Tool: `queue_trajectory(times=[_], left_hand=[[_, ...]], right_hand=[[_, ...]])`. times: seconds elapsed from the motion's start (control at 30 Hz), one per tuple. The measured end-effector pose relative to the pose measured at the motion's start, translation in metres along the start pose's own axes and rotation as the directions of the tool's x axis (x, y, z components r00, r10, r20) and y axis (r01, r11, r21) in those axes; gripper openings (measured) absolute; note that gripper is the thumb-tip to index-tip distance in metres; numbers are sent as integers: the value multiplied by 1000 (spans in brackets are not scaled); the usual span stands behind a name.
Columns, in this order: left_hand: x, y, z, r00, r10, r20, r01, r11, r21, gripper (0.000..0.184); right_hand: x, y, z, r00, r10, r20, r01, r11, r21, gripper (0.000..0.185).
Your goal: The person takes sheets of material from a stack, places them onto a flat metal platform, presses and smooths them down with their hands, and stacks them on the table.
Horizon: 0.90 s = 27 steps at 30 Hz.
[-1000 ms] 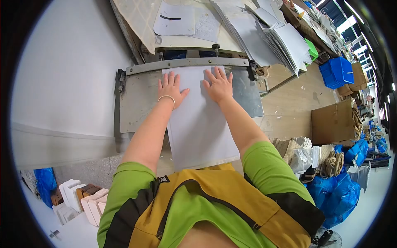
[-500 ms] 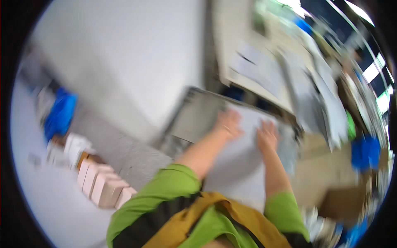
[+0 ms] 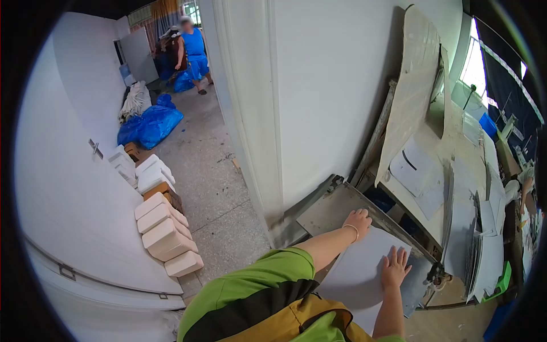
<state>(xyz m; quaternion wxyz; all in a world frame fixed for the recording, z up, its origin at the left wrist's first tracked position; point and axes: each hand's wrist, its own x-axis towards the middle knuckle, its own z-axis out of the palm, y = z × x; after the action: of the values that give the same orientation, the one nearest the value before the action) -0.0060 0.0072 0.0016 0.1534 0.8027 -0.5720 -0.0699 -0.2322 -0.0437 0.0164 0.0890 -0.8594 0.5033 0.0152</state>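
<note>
A large white sheet lies on the grey metal plate of a bench device with a long metal bar across its far edge. My left hand, with a bracelet at the wrist, rests at the sheet's upper left corner, fingers slightly curled and holding nothing. Flat on the sheet's right part lies my right hand, its fingers spread. Both palms face down.
Behind the device stands a table with papers and stacked sheets. Left are a white wall, a doorway, pale foam-like blocks and blue bags. A person in blue stands beyond the doorway. Another person is partly visible at far right.
The view has swung left, bringing the doorway and the person in blue into sight. My left hand's fingers are more curled; my right hand stays spread on the sheet.
</note>
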Motion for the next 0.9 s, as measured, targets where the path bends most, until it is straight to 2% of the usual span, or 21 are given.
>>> queue_trajectory(times=[0.17, 0.27, 0.3, 0.37, 0.43, 0.5, 0.53, 0.6, 0.77, 0.87, 0.9], left_hand=[[-9, -20, -3, 996, 32, -84, -39, 995, -91, 21], [-16, -37, -10, 986, 76, 148, -49, 982, -180, 25], [-23, -42, -11, 986, 75, 151, -47, 983, -179, 25], [-39, -52, -15, 969, 155, 193, -95, 953, -289, 28], [-58, -55, -23, 954, 207, 218, -124, 931, -343, 30], [-88, -50, -30, 941, 223, 254, -54, 841, -538, 35], [-99, -50, -25, 939, 225, 262, -52, 842, -537, 35], [-124, -47, -11, 947, 188, 259, 57, 696, -716, 39], [-153, -35, -10, 953, 101, 287, 97, 792, -602, 39], [-160, -28, -13, 996, 33, 86, 24, 807, -589, 38], [-161, -31, -9, 996, 35, 86, 23, 805, -593, 38]], right_hand=[[-2, 6, 2, 993, -114, -5, 114, 993, 8, 53], [-1, 11, 3, 980, -197, -12, 197, 980, 19, 54], [0, 14, 3, 964, -264, -16, 264, 964, 21, 55], [0, 19, 2, 922, -386, -31, 387, 922, 25, 57], [0, 22, -1, 903, -430, -23, 430, 902, 39, 57], [-1, 22, -4, 848, -530, -4, 529, 846, 65, 57], [-3, 22, -5, 851, -525, -1, 524, 849, 71, 57], [-6, 19, -6, 829, -559, 20, 558, 829, 38, 58], [-4, 20, -2, 799, -602, 13, 602, 798, -17, 58], [-9, 15, 4, 818, -575, -14, 575, 818, -10, 58], [-9, 14, 4, 827, -561, -34, 561, 828, -9, 58]])
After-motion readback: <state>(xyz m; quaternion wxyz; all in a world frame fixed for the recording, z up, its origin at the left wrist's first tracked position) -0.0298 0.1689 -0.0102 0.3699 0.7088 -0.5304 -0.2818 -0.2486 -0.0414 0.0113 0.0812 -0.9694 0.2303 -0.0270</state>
